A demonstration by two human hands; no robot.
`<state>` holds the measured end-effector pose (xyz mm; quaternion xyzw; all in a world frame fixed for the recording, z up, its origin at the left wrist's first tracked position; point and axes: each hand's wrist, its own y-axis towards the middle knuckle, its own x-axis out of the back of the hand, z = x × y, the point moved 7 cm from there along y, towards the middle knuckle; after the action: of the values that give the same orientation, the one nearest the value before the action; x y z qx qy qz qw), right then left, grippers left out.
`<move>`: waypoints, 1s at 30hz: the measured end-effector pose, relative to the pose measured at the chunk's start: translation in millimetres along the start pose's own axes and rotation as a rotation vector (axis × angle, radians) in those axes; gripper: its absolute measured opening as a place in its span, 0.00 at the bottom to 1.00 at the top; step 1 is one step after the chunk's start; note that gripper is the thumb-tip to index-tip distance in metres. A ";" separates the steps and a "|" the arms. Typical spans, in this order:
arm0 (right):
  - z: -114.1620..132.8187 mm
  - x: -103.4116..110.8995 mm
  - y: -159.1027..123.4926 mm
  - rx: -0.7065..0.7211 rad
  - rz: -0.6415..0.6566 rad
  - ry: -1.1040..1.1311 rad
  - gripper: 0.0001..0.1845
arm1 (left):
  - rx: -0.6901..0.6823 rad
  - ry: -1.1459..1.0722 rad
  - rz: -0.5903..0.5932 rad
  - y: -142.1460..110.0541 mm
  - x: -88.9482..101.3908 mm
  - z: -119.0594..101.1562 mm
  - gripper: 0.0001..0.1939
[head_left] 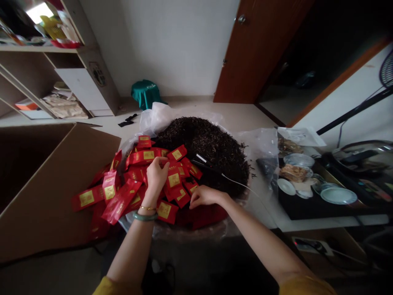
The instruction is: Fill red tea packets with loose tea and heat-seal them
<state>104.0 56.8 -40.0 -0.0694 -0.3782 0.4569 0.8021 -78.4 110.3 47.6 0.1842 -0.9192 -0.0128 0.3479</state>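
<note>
Left hand [157,175] and right hand [205,196] curl loosely, any hold unclear, by glossy red foil packets [173,179]; dark dried-leaf heap [205,141] at one o'clock

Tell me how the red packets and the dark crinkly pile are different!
The red packets are bright with yellow-gold labels, while the dark pile is brownish-black with no labels. The red packets are separate little pouches with flat sides, but the dark pile is made of lots of thin, loose bits. Both are heaped up, side by side.
</note>
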 end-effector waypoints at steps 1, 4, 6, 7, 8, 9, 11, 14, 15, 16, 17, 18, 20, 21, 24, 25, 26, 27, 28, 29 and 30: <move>0.7 0.7 2.9 0.009 -0.017 0.006 0.15 | -0.014 0.026 -0.008 -0.5 1.0 -0.2 0.13; 4.1 -0.5 9.0 0.022 -0.016 0.025 0.14 | -0.055 0.095 -0.009 -2.2 2.3 -1.6 0.19; 6.8 -3.1 11.0 0.023 0.015 0.043 0.15 | -0.071 0.123 0.000 -2.4 2.5 -2.1 0.19; 8.0 -4.1 11.6 0.023 0.027 0.048 0.15 | -0.072 0.131 -0.002 -2.0 3.1 -2.1 0.19; 9.0 -4.9 12.0 0.022 0.035 0.052 0.15 | -0.069 0.133 -0.009 -1.3 4.3 -1.8 0.19; 9.6 -5.3 12.4 0.020 0.037 0.053 0.15 | -0.064 0.130 -0.022 -0.4 6.1 -1.4 0.18; 9.6 -6.0 13.4 0.008 0.035 0.057 0.14 | -0.058 0.118 -0.057 2.0 11.1 -0.7 0.18; 8.5 -7.2 14.9 -0.002 0.035 0.081 0.14 | -0.054 0.109 -0.099 5.3 18.7 0.8 0.19; 8.2 -7.1 15.2 0.000 0.031 0.092 0.13 | -0.055 0.109 -0.111 5.9 20.8 1.0 0.19; 7.8 -6.6 15.3 0.000 0.026 0.103 0.14 | -0.057 0.110 -0.130 6.0 23.0 1.0 0.19; 7.2 -5.8 15.2 -0.003 0.019 0.118 0.14 | -0.064 0.113 -0.158 5.7 25.4 0.3 0.19; 6.6 -5.1 15.0 -0.008 0.014 0.136 0.14 | -0.079 0.114 -0.195 4.8 27.8 -1.3 0.18; 5.0 -4.5 14.4 -0.027 0.014 0.181 0.14 | -0.130 0.106 -0.270 1.7 31.0 -6.7 0.18; 4.4 -4.6 14.3 -0.037 0.016 0.201 0.14 | -0.165 0.092 -0.290 0.1 30.6 -10.1 0.17; 5.1 -5.5 14.8 -0.039 0.014 0.202 0.12 | -0.262 -0.025 -0.177 -2.8 17.2 -19.0 0.13; 6.9 -5.2 14.9 -0.020 0.005 0.171 0.11 | -0.275 -0.087 -0.091 -3.5 9.6 -20.7 0.12; 9.5 -4.3 14.5 0.010 -0.007 0.131 0.10 | -0.276 -0.153 0.006 -4.6 1.5 -22.0 0.11; 12.3 -2.5 13.2 0.043 -0.025 0.093 0.09 | -0.269 -0.220 0.106 -6.5 -6.5 -23.3 0.11; 15.2 0.5 10.9 0.074 -0.047 0.066 0.08 | -0.257 -0.281 0.202 -9.1 -13.8 -24.8 0.11; 17.7 5.4 7.5 0.100 -0.080 0.056 0.08 | -0.244 -0.338 0.292 -12.4 -19.9 -26.8 0.12; 19.6 12.6 2.8 0.120 -0.128 0.064 0.08 | -0.232 -0.390 0.373 -16.1 -24.6 -29.2 0.13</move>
<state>92.6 63.7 -20.6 -0.0114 -0.3281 0.4239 0.8441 -37.3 106.9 51.6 -0.0350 -0.9791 -0.0890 0.1796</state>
